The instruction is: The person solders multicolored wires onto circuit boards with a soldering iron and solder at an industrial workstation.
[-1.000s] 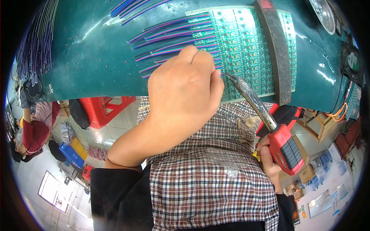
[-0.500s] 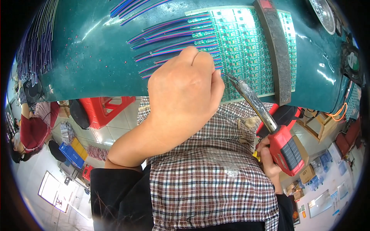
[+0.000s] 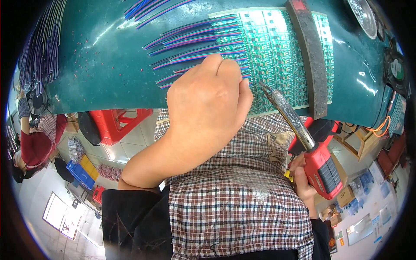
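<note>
My left hand (image 3: 208,97) is closed, knuckles up, over the left part of a green circuit board panel (image 3: 277,56). Its fingertips are hidden beneath it, so what they pinch does not show. Thin multicoloured wires (image 3: 186,40) run leftward in rows from the panel's left side, some passing under this hand. In my right hand (image 3: 303,184) is a soldering iron (image 3: 323,171) with a red and black handle. Its metal tip points up and left, close to the left fingers, seemingly just above the panel. A dark metal bar (image 3: 310,60) lies across the panel's right part.
On the green table (image 3: 108,78), more wire bundles lie at the top (image 3: 147,11) and far left (image 3: 43,47). A metal bowl (image 3: 363,17) and a small black fan (image 3: 395,69) are at the right. A red stool (image 3: 115,125) stands below; another person (image 3: 39,145) sits at far left.
The soldering iron's tip has shifted slightly right, away from my left fingers. My left hand has barely moved. The person at far left has shifted an arm.
</note>
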`<state>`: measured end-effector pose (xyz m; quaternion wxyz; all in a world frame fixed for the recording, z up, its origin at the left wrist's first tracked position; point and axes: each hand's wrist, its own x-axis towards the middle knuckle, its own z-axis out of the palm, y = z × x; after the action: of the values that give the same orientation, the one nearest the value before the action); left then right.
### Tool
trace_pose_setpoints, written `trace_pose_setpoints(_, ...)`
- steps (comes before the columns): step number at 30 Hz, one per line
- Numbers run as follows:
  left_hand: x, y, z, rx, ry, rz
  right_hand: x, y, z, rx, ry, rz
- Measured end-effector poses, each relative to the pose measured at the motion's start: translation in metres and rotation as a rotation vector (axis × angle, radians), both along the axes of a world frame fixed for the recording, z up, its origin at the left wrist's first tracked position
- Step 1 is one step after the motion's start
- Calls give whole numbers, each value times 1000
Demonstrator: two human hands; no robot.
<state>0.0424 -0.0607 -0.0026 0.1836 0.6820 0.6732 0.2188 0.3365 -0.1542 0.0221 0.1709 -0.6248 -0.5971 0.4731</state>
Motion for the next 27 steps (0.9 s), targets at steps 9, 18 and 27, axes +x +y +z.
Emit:
trace_pose_setpoints(9, -1, 1, 4, -13, 1, 14, 7, -4, -5, 32, 100, 102)
trace_pose_setpoints(18, -72, 69, 5, 329, 165, 60, 6, -3, -5, 9, 135, 69)
trace_pose_setpoints(27, -84, 78, 0, 180, 211, -12, 4, -3, -5, 1, 159, 45)
